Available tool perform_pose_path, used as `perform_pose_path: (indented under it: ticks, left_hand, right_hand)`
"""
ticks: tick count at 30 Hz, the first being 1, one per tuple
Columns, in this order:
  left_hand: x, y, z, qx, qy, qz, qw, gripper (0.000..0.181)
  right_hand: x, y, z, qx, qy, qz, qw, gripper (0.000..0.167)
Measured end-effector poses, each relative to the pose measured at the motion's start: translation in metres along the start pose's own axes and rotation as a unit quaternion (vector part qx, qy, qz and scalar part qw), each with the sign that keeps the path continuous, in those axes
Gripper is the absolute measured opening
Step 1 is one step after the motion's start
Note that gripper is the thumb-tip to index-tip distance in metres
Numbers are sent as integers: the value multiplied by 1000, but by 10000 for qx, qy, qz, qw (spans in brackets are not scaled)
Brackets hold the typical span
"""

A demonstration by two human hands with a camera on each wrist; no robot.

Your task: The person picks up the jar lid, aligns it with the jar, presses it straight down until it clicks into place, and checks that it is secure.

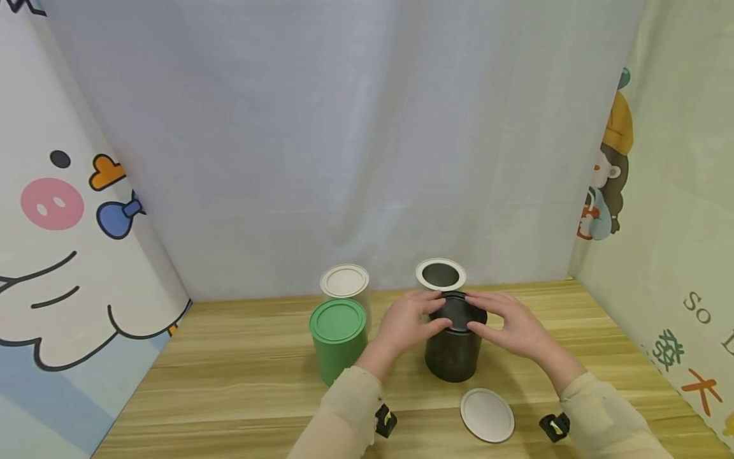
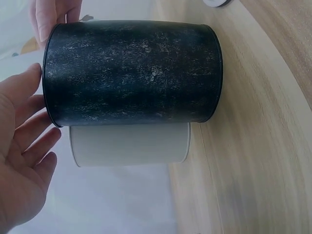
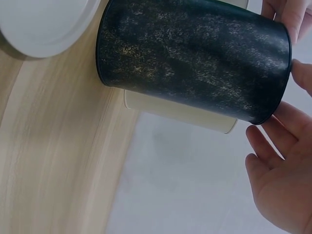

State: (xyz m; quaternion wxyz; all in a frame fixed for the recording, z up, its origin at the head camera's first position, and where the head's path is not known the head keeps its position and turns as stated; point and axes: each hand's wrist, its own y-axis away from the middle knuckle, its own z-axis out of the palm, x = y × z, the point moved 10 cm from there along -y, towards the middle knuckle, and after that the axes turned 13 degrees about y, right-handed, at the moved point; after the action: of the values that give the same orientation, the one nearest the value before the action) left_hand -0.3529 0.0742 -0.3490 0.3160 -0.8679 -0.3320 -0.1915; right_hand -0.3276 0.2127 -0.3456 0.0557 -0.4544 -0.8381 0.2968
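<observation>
A black canister stands upright on the wooden table, topped by a black lid. From the left, my left hand holds the lid's edge with thumb in front and fingers behind. My right hand grips the opposite edge the same way. In the left wrist view, the left thumb and fingers meet the canister's top rim; its side wall looks dark and mottled. The right wrist view has the right fingers at that rim. Whether the lid sits fully flush cannot be told.
A loose white lid lies flat in front of the black canister. Behind stands a white canister with an open, dark top. To the left are a green lidded canister and a white lidded one. A grey curtain hangs at the back.
</observation>
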Motion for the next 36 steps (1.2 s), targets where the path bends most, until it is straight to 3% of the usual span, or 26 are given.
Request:
perform_pose_path:
  ticks: [6,19,36]
  left_hand:
    - [1,-2,3,-172,-225,20,9996,43]
    - [1,-6,5,-381,-400,-232,9982,43]
    - [-1,-7,5,-447,-506,-394,9969,42]
  right_hand:
    - [-1,-2,1,-177,108,35,9998,45]
    - [-2,-7,1,-777,233,359,9961,49]
    - [-4,-10,3,-930,407,265,9945,48]
